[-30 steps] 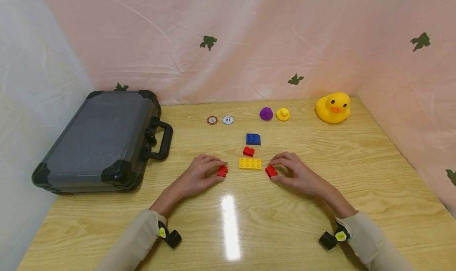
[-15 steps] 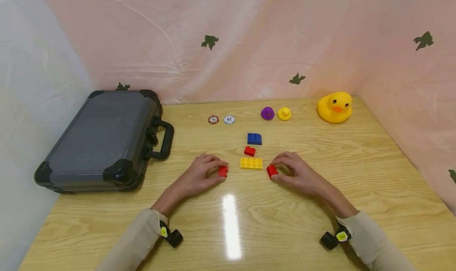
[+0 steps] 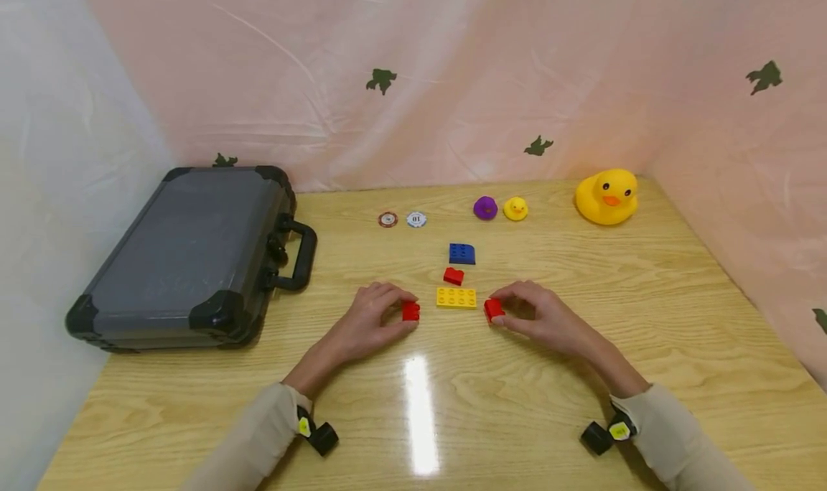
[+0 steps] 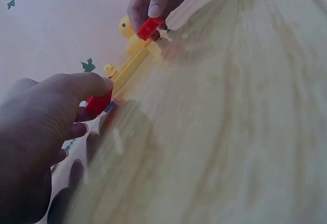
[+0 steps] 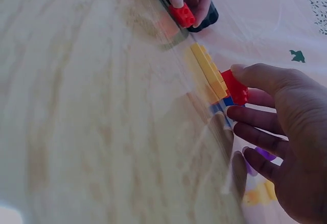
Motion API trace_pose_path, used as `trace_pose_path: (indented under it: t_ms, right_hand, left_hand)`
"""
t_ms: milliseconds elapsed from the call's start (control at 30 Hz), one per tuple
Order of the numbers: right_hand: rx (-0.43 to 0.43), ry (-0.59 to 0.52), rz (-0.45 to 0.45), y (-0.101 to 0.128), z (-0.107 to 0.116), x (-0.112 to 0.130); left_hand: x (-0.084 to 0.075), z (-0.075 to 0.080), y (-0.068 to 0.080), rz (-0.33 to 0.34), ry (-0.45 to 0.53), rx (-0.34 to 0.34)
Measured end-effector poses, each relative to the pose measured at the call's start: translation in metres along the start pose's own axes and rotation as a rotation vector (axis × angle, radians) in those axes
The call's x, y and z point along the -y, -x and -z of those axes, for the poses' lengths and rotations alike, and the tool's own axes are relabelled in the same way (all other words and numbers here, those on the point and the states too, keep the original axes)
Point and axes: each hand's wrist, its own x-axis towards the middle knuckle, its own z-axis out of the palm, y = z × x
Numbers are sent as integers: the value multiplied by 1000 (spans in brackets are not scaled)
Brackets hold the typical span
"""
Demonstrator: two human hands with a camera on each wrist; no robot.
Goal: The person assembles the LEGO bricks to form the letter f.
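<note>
Left hand [image 3: 371, 317] pinches a small red brick [image 3: 410, 311] between thumb and fingertips, low on the bench [image 3: 646, 319], just left of the yellow plate [image 3: 456, 298]. Right hand [image 3: 539, 317] pinches a second red brick [image 3: 494, 309] the same way, just right of the yellow plate. Neither brick touches the plate in the head view. Third red brick [image 3: 453, 276] sits just behind the yellow plate, untouched; blue brick [image 3: 461, 253] further behind it. Far behind the plate: two chips [image 3: 401, 220] to the left, purple duck [image 3: 485, 207] and small yellow duck [image 3: 515, 208] to the right, big yellow duck [image 3: 606, 197] well right. Grey case [image 3: 187, 254] lies flat well left of the plate, handle facing the bricks. Wrist views blurred but confirm both pinches.
</note>
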Motion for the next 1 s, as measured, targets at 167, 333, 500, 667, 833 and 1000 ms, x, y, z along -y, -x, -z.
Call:
trace_pose_path:
  t_ms: [167, 333, 500, 667, 833, 1000]
  right_hand:
    - [-8, -14, 16, 1, -3, 2]
    - [-24, 39, 111, 2, -6, 10]
    - [-31, 57, 165, 1, -9, 17]
    - [-53, 63, 210, -2, -13, 21]
    - [-79, 64, 254, -7, -18, 24]
    - [-95, 64, 324, -12, -25, 27]
  left_hand:
    - [-6, -4, -1, 29, 44, -14]
    - [-13, -9, -1, 42, 74, -13]
    - [-19, -14, -3, 52, 99, -13]
    - [-25, -17, -6, 91, 121, 6]
    - [-28, -20, -8, 104, 127, 11]
    - [-28, -22, -8, 89, 118, 2]
